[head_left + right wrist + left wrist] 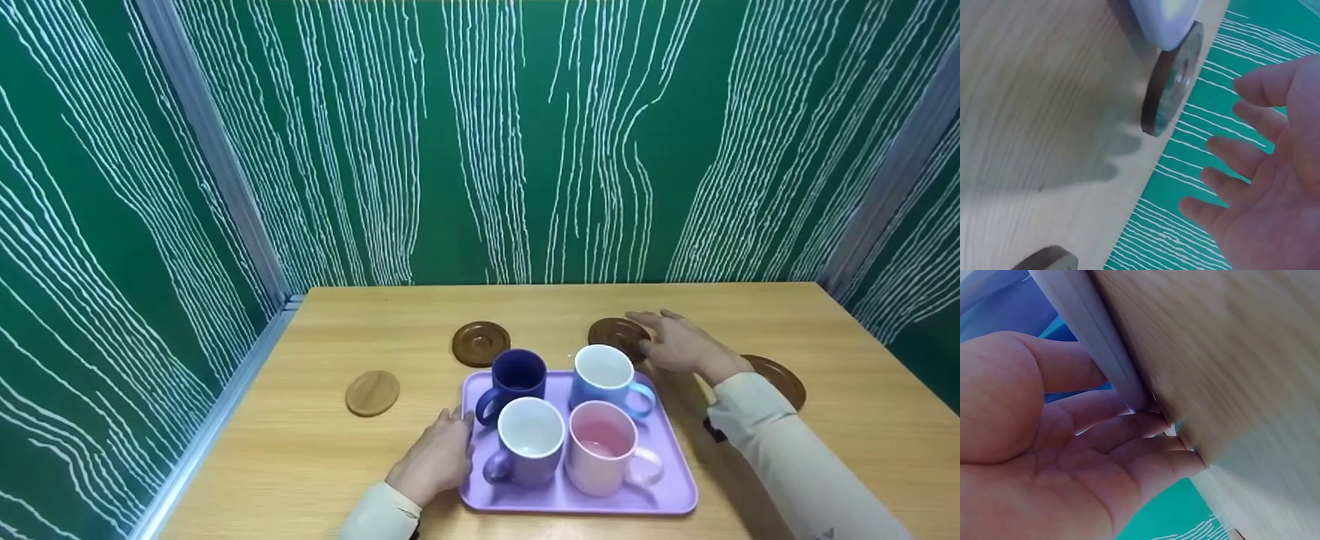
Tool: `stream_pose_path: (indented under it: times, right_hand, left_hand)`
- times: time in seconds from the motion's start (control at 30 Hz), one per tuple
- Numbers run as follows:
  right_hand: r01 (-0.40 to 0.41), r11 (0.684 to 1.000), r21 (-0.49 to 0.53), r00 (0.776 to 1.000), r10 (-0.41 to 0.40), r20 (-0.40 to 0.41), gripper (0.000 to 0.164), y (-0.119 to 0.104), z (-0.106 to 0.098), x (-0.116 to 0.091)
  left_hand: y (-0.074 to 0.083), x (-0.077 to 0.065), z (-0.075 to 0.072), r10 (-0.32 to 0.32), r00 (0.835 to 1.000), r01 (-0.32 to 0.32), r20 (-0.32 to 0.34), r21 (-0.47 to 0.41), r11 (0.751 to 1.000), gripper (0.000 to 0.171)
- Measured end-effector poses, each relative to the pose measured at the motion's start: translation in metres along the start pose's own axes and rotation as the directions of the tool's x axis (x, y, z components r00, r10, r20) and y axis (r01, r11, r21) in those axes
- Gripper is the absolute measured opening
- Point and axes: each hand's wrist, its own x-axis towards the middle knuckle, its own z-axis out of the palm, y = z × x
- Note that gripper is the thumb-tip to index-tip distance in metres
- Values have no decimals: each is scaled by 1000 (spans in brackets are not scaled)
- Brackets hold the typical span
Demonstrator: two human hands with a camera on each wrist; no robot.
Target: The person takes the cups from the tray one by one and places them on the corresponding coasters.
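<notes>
A lilac tray (675,480) carries several mugs: a navy mug (519,375), a purple mug (531,442) with a pale inside, a blue-and-white mug (601,379) and a pink mug (600,457). My left hand (439,454) rests at the tray's left edge, fingers fairly straight. In the left wrist view its thumb (1064,365) and index finger meet the rim, while the other fingertips reach the tabletop. My right hand (679,345) hovers over a dark brown round coaster (609,334) behind the tray. From the right wrist, its fingers (1235,154) look loosely spread, holding nothing, apart from that coaster (1176,84).
Another dark coaster (481,343) lies behind the navy mug, and one more (780,382) lies right of my right wrist. A lighter wooden coaster (373,393) sits left of the tray. Green panels (450,150) with white lines stand behind the wooden table (315,465).
</notes>
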Motion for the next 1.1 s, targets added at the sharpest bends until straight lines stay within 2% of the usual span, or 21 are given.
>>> stream_pose_path:
  times: [0.2,0.53,0.77,1.1]
  right_hand:
    - [-59,997,52,998,59,-3,59,-3,-7,-14]
    - [-100,987,126,995,99,11,62,-18,-9,-45]
    - [-76,996,38,995,78,-65,64,-34,-14,-65]
    - [-110,993,38,990,113,-79,63,-49,-7,-94]
  left_hand:
    - [-1,1,-1,-9,1000,9,8,-13,1000,47]
    - [-1,-3,-1,-22,999,23,24,-23,999,47]
    - [0,-2,-2,10,1000,-10,0,7,1000,45]
    - [3,-2,-3,-4,1000,4,15,-20,1000,46]
